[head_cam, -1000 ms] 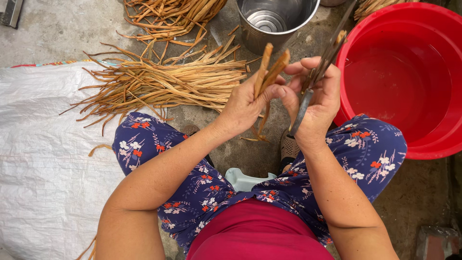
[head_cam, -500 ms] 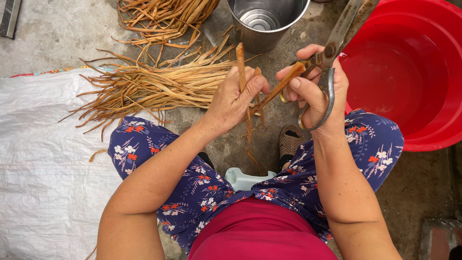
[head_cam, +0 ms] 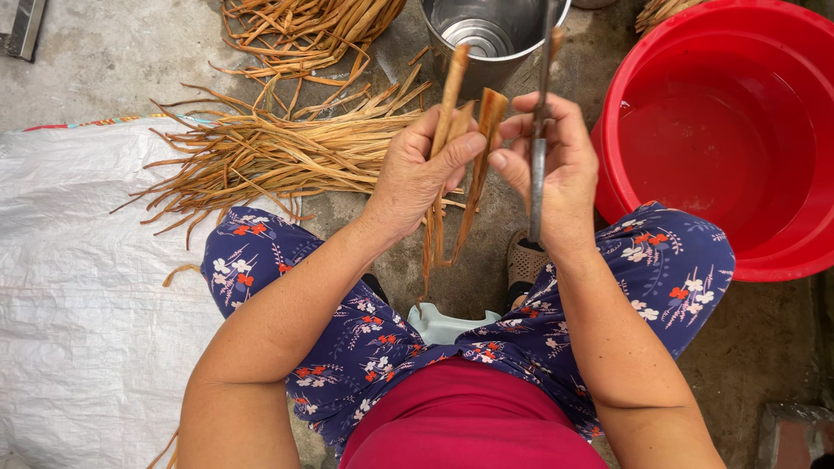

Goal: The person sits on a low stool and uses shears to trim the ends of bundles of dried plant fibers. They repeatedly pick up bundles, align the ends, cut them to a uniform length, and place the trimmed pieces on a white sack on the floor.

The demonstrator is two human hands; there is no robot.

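Observation:
My left hand (head_cam: pixel 421 169) grips a brown plant stalk (head_cam: pixel 452 95) split into strips that hang down toward my lap. My right hand (head_cam: pixel 556 165) holds a metal knife (head_cam: pixel 539 148) upright, and its thumb and forefinger pinch one split strip of the stalk (head_cam: pixel 486 130). Both hands are close together above my knees, over the concrete ground.
A pile of peeled brown strips (head_cam: pixel 278 152) lies on the ground ahead left, partly on a white woven sack (head_cam: pixel 78 278). A steel bucket (head_cam: pixel 486 30) stands ahead. A red basin (head_cam: pixel 738 130) of water sits at the right. A pale stool (head_cam: pixel 443 323) shows between my legs.
The stalk has swung from a slant to near upright. My right hand turned the knife upright and moved in close to the left hand, pinching a strip.

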